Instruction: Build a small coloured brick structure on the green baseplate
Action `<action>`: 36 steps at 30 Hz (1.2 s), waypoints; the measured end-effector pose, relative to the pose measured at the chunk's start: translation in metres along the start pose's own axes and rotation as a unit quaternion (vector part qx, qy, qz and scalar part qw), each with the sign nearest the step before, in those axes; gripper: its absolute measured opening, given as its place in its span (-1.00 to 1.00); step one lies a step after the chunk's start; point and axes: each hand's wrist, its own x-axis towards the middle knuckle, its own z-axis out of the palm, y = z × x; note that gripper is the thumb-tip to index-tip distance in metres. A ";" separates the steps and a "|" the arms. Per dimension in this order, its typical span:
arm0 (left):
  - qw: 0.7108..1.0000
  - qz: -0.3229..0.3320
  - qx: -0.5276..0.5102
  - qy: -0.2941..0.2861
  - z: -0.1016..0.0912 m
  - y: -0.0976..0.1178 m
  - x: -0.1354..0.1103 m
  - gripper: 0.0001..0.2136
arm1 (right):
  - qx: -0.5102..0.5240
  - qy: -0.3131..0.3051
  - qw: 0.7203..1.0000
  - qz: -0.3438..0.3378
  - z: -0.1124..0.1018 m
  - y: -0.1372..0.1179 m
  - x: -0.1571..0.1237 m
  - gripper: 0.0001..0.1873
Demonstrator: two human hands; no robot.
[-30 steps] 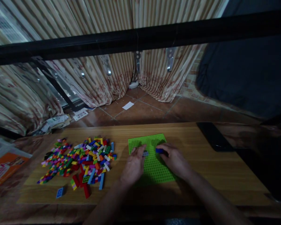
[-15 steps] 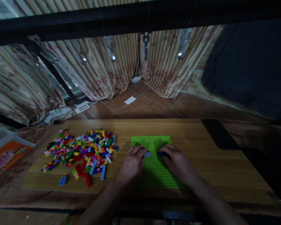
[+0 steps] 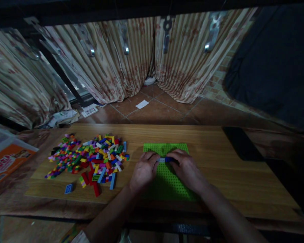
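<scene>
A green studded baseplate (image 3: 171, 182) lies on the wooden board. Over its upper half, my left hand (image 3: 145, 168) pinches a light grey-blue toy brick (image 3: 161, 160) between thumb and fingers. Facing it, my right hand (image 3: 187, 168) grips a dark blue toy brick (image 3: 168, 159), partly covered by the fingers. The two bricks meet end to end; whether they are joined, I cannot tell. Both wrists come in from the near edge, and their shadows darken the plate's lower part.
A heap of mixed coloured bricks (image 3: 98, 158) spreads over the left of the wooden board (image 3: 212, 182). One blue brick (image 3: 68, 188) lies apart near the front. A black phone-like slab (image 3: 239, 143) rests at the right; a clear box with an orange label (image 3: 8, 162) stands far left.
My hands have drawn together, bringing the dark blue brick up against the light grey-blue one. The camera view has tilted slightly.
</scene>
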 end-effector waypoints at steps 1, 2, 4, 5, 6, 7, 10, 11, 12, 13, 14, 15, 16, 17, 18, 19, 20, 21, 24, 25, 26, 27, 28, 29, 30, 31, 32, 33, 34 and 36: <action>1.000 0.000 0.005 0.004 0.001 0.000 0.000 -0.77 | -0.001 0.002 1.000 0.000 0.000 0.000 0.000 -0.70; 1.000 -0.001 0.011 0.006 0.002 0.000 0.000 -0.77 | -0.002 0.003 1.000 0.000 0.000 0.001 0.000 -0.70; 1.000 -0.005 0.020 0.009 0.003 0.000 0.001 -0.78 | -0.006 0.004 1.000 0.001 -0.001 0.002 -0.001 -0.71; 1.000 -0.007 0.022 0.010 0.003 0.001 0.001 -0.78 | -0.008 0.002 1.000 0.002 -0.001 0.003 -0.001 -0.72; 1.000 -0.007 0.022 0.009 0.003 0.001 0.001 -0.78 | -0.011 0.001 1.000 0.003 -0.002 0.003 -0.001 -0.73; 1.000 -0.007 0.019 0.007 0.002 0.001 0.001 -0.78 | -0.012 -0.001 1.000 0.004 -0.002 0.003 0.000 -0.74; 1.000 -0.001 0.009 0.004 0.002 0.001 0.002 -0.77 | -0.011 -0.007 1.000 0.003 -0.003 0.003 0.000 -0.78; 1.000 0.002 0.007 0.003 0.002 0.001 0.002 -0.77 | -0.009 -0.008 1.000 0.002 -0.003 0.003 0.001 -0.79; 1.000 0.005 0.006 0.002 0.002 0.001 0.002 -0.77 | -0.007 -0.008 1.000 0.000 -0.002 0.003 0.001 -0.79; 1.000 0.007 0.005 0.002 0.002 0.001 0.002 -0.78 | -0.004 -0.006 1.000 -0.002 -0.002 0.003 0.001 -0.80; 1.000 0.008 0.004 0.002 0.002 0.001 0.003 -0.78 | -0.002 -0.004 1.000 -0.003 -0.002 0.003 0.001 -0.80; 1.000 0.007 0.003 0.002 0.002 0.001 0.003 -0.78 | -0.001 -0.002 1.000 -0.004 -0.002 0.003 0.001 -0.80; 1.000 0.005 0.002 0.002 0.002 0.001 0.003 -0.78 | 0.000 -0.001 1.000 -0.005 -0.002 0.004 0.001 -0.80; 1.000 0.002 0.000 0.003 0.002 0.002 0.003 -0.78 | 0.000 0.000 1.000 -0.005 -0.002 0.004 0.001 -0.80; 1.000 0.000 -0.002 0.005 0.002 0.002 0.004 -0.78 | -0.001 0.002 1.000 -0.005 -0.002 0.004 0.001 -0.80; 1.000 -0.002 -0.004 0.006 0.002 0.003 0.004 -0.78 | -0.003 0.002 1.000 -0.003 -0.003 0.004 0.001 -0.81; 1.000 -0.004 -0.004 0.007 0.002 0.003 0.004 -0.78 | -0.006 0.000 1.000 -0.003 -0.003 0.004 0.001 -0.81; 1.000 -0.006 -0.005 0.008 0.002 0.003 0.004 -0.78 | -0.008 -0.003 1.000 -0.002 -0.003 0.004 0.001 -0.82; 1.000 -0.011 -0.013 0.015 0.004 0.003 0.004 -0.78 | -0.007 -0.011 1.000 -0.001 -0.003 0.004 0.001 -0.83; 1.000 -0.013 -0.017 0.018 0.004 0.002 0.005 -0.78 | -0.004 -0.011 1.000 0.001 -0.003 0.004 0.002 -0.83; 0.999 -0.015 -0.021 0.022 0.005 0.002 0.005 -0.78 | -0.001 -0.009 1.000 0.003 -0.003 0.005 0.002 -0.83; 0.999 -0.018 -0.025 0.025 0.005 0.002 0.005 -0.78 | 0.002 -0.006 1.000 0.005 -0.003 0.005 0.002 -0.83; 0.999 -0.019 -0.027 0.028 0.005 0.002 0.005 -0.78 | 0.005 -0.004 1.000 0.007 -0.003 0.005 0.002 -0.83; 0.999 -0.020 -0.029 0.029 0.005 0.002 0.005 -0.79 | 0.006 -0.004 1.000 0.009 -0.002 0.006 0.002 -0.83; 0.999 -0.020 -0.030 0.030 0.005 0.002 0.005 -0.79 | 0.006 -0.004 1.000 0.010 -0.002 0.006 0.002 -0.83; 0.999 -0.021 -0.031 0.031 0.005 0.002 0.005 -0.80 | 0.006 -0.004 1.000 0.012 -0.002 0.006 0.002 -0.83; 0.999 -0.022 -0.030 0.030 0.004 0.003 0.006 -0.80 | 0.006 -0.004 1.000 0.014 -0.002 0.006 0.002 -0.83; 0.999 -0.023 -0.029 0.029 0.004 0.003 0.006 -0.80 | 0.006 -0.005 1.000 0.016 -0.002 0.006 0.002 -0.83; 0.999 -0.025 -0.026 0.026 0.003 0.004 0.006 -0.79 | 0.005 -0.004 1.000 0.018 -0.002 0.005 0.002 -0.83; 0.999 -0.026 -0.021 0.016 0.002 0.004 0.006 -0.79 | 0.005 -0.001 1.000 0.020 -0.002 0.005 0.002 -0.83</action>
